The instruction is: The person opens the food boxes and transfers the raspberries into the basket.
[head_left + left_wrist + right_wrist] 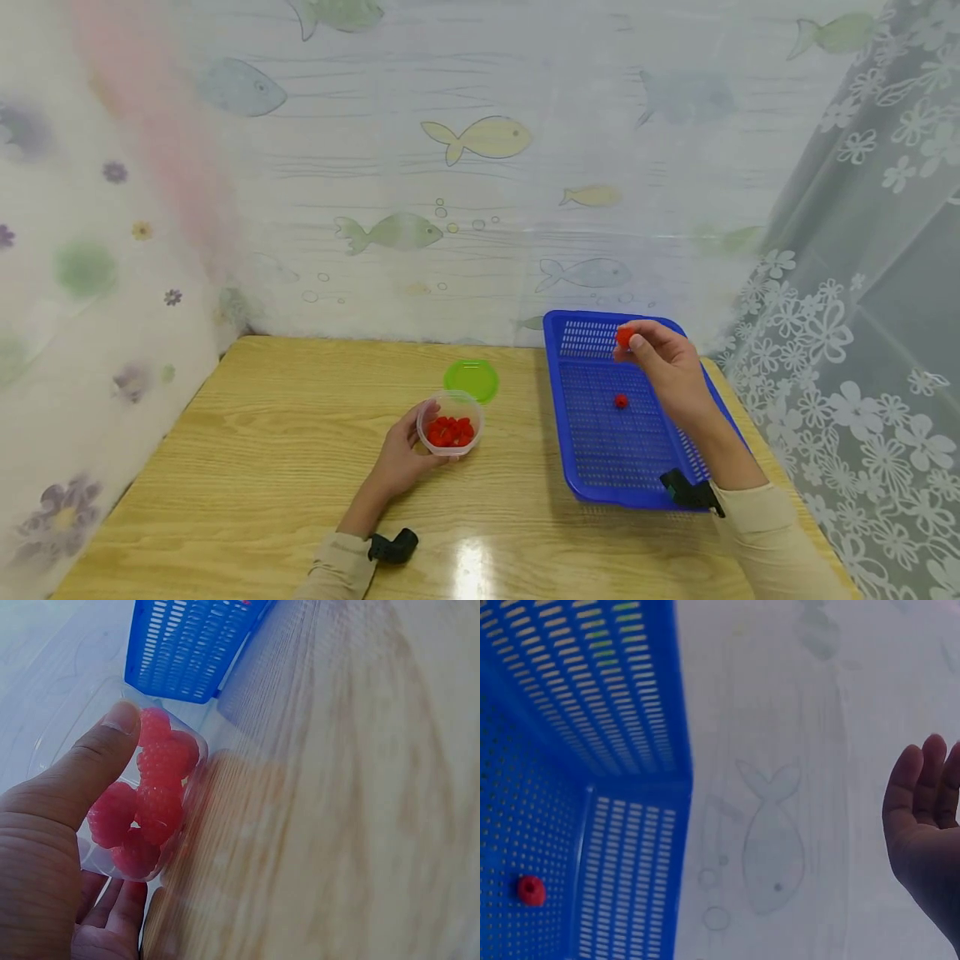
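My left hand (pixel 405 454) grips a clear plastic tub (pixel 450 402) from its left side, thumb and fingers around the wall. Several red raspberries (pixel 160 787) lie in the bottom of that tub. Over the far right part of a blue basket (pixel 572 482), my right hand (pixel 667 367) pinches one raspberry (pixel 626 336) between thumb and fingers. Another raspberry (pixel 622 401) sits on the basket's mesh floor. In the right wrist view the right hand (pixel 930 817) shows only partly at the edge, and its raspberry is hidden there.
A round green lid (pixel 471 381) lies on the wooden table (pixel 300 417) just behind the tub. The basket's slatted walls stand at the table's right side. Behind the table hangs a fish-patterned wall covering (pixel 480 183), with a lacy floral curtain (pixel 862 400) on the right.
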A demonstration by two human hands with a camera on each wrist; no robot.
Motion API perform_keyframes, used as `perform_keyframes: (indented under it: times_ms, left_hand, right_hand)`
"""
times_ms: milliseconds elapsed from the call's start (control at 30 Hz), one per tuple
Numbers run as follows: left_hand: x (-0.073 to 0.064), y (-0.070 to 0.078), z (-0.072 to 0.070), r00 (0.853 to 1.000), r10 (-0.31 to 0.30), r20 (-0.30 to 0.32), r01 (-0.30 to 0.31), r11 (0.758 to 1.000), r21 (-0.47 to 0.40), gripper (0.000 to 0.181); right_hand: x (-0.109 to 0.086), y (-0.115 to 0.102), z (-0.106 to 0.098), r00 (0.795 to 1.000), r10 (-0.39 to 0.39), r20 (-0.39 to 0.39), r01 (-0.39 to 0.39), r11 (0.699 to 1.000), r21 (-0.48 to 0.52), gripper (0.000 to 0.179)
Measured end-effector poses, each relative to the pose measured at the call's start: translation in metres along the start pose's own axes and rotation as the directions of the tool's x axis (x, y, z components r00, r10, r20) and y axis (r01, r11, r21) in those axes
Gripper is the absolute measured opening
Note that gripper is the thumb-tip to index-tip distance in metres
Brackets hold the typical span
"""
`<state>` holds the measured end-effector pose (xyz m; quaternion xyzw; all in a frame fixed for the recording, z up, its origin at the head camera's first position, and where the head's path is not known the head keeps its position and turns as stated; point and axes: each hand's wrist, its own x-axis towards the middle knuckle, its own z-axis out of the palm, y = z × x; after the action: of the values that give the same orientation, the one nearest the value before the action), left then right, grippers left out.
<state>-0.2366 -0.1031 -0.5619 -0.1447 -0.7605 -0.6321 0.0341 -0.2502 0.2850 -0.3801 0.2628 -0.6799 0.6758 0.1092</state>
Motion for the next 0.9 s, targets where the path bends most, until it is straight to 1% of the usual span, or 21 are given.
perform_keyframes:
  times_ms: [100,267,400,533,600,700,800,900]
  left_hand:
    - [0.000,0.000,0.000,1.000,0.009,0.003,-0.009,1.000,0.001,0.089]
    - [0.000,-0.001,0.000,0.999,0.044,0.005,-0.044,0.999,0.019,0.088]
    - [0.000,0.000,0.000,0.999,0.039,0.000,-0.039,0.999,0.015,0.089]
    - [0.000,0.001,-0.001,1.000,0.021,0.004,-0.021,1.000,0.008,0.089]
    - [-0.001,0.001,-0.001,1.000,0.013,0.003,-0.014,1.000,0.007,0.090]
    - [-0.001,0.000,-0.001,1.000,0.010,-0.001,-0.010,1.000,-0.001,0.090]
    - [-0.001,-0.001,-0.001,1.000,0.013,0.000,-0.013,1.000,0.001,0.090]
    - [0.000,-0.002,-0.001,1.000,0.021,0.005,-0.021,1.000,0.001,0.089]
  right_hand:
    - [0.004,0.009,-0.009,1.000,0.012,-0.029,-0.011,1.000,0.016,0.021]
    - [0.011,0.027,-0.022,0.994,0.066,-0.092,-0.065,0.998,0.019,0.020]
    - [0.017,0.041,-0.033,0.981,0.114,-0.155,-0.113,0.993,0.012,0.020]
    - [0.023,0.058,-0.043,0.966,0.171,-0.191,-0.169,0.985,0.031,0.018]
    - [0.024,0.066,-0.047,0.961,0.203,-0.188,-0.202,0.979,0.026,0.016]
    - [0.025,0.076,-0.053,0.956,0.237,-0.172,-0.246,0.969,-0.029,0.016]
    - [0.025,0.082,-0.058,0.954,0.260,-0.149,-0.276,0.956,-0.098,0.023]
    - [0.024,0.085,-0.060,0.953,0.276,-0.128,-0.293,0.946,-0.138,0.032]
